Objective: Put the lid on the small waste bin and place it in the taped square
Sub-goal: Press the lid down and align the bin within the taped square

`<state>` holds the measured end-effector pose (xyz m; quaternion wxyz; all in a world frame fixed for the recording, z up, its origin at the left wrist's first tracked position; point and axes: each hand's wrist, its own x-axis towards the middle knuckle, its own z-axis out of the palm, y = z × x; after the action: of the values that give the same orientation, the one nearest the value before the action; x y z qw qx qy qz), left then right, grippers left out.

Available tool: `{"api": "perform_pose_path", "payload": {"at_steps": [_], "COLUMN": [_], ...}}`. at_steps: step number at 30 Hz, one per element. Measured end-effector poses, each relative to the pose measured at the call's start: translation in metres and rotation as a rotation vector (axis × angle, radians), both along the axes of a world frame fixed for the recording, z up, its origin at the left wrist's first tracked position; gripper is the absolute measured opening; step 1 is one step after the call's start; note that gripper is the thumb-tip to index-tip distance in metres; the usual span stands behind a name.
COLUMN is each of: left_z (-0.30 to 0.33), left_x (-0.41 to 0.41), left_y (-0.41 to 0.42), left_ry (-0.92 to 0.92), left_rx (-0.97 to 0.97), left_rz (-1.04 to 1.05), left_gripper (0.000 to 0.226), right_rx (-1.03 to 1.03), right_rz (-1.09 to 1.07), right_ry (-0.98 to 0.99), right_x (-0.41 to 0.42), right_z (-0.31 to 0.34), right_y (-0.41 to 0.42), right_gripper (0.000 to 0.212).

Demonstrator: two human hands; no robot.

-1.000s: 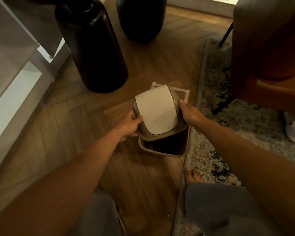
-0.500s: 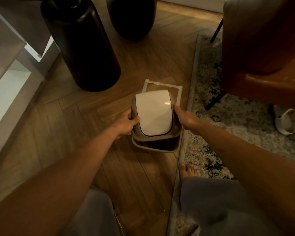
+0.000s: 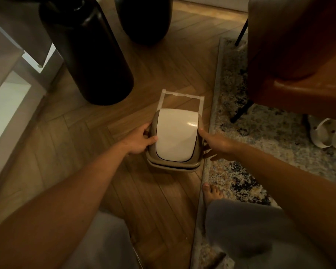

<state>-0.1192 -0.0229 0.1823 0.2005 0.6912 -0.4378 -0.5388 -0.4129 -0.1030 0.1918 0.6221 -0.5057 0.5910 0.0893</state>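
Note:
The small beige waste bin (image 3: 172, 168) stands on the wooden floor, its rim showing below the lid. The lid (image 3: 176, 136), beige with a glossy white swing flap, sits on top of the bin and covers its opening. My left hand (image 3: 141, 139) grips the lid's left side. My right hand (image 3: 218, 143) presses against its right side. The white taped square (image 3: 179, 95) lies on the floor just behind the bin; the bin covers its near part.
Two tall black vases (image 3: 87, 53) (image 3: 144, 18) stand behind and to the left. A patterned rug (image 3: 260, 133) runs along the right with a brown leather chair (image 3: 299, 55) on it. White clogs (image 3: 328, 133) lie under the chair. My bare foot (image 3: 211, 193) is near the bin.
The lid has come down from a tilted position above the open bin onto its rim, closing the dark gap. Both hands stayed on its sides.

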Motion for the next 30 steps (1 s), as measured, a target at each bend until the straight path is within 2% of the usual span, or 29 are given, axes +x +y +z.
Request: {"api": "perform_pose_path", "payload": {"at_steps": [5, 10, 16, 30], "left_z": [0.000, 0.000, 0.005, 0.002], "left_x": [0.000, -0.001, -0.002, -0.004], "left_y": [0.004, 0.004, 0.007, 0.012], "left_ry": [-0.007, -0.021, -0.018, -0.113], "left_rx": [0.030, 0.038, 0.076, 0.066], "left_rz": [-0.060, -0.065, -0.049, -0.138], "left_gripper": [0.069, 0.067, 0.065, 0.060], "right_rx": [0.046, -0.014, -0.053, -0.070], "right_rz": [0.118, 0.154, 0.181, 0.223], "right_ry": [0.019, 0.023, 0.028, 0.017], "right_x": [-0.004, 0.001, 0.001, -0.003], "right_z": [-0.004, -0.008, -0.008, -0.012], "right_y": [0.008, 0.013, 0.012, 0.017], "right_gripper": [0.115, 0.096, 0.084, 0.080]}}
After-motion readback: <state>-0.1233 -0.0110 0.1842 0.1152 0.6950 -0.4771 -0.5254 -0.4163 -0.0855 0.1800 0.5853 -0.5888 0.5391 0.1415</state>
